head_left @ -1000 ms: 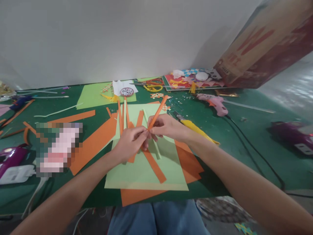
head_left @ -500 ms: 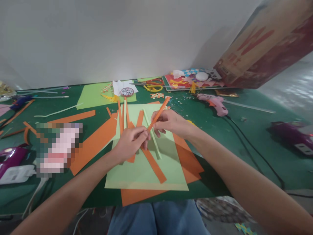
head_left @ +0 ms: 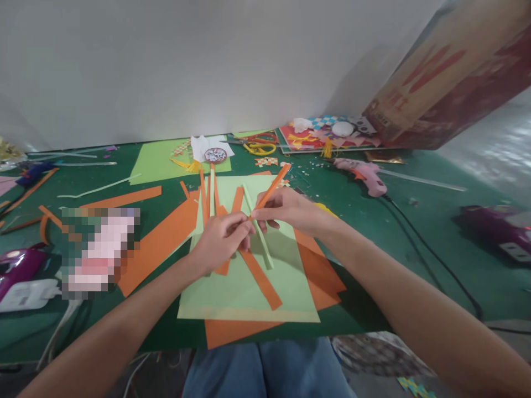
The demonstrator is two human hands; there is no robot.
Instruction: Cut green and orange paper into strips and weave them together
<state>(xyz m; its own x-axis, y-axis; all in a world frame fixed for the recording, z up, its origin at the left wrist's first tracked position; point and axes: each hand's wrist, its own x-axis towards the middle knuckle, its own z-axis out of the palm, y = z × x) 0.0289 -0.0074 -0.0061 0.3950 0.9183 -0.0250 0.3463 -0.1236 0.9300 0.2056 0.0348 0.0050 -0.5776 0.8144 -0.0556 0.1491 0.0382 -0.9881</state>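
Observation:
Between both hands is a narrow orange paper strip that slants up to the right. My left hand pinches its lower end. My right hand is closed on it just above, with the thumb near my left fingertips. Below them lies a pale green sheet, with a wider orange strip and a thin light green strip on it. More orange strips lie at the sheet's upper left. Larger orange sheets stick out beside and beneath it.
A pink glue gun with a black cord lies at the right, a purple device beyond it. Yellow-handled scissors and a red tray of scraps are at the back. A blurred pink object lies at the left.
My right thumb and fingers have shifted slightly down the strip, closer to my left fingertips. My left hand has barely moved.

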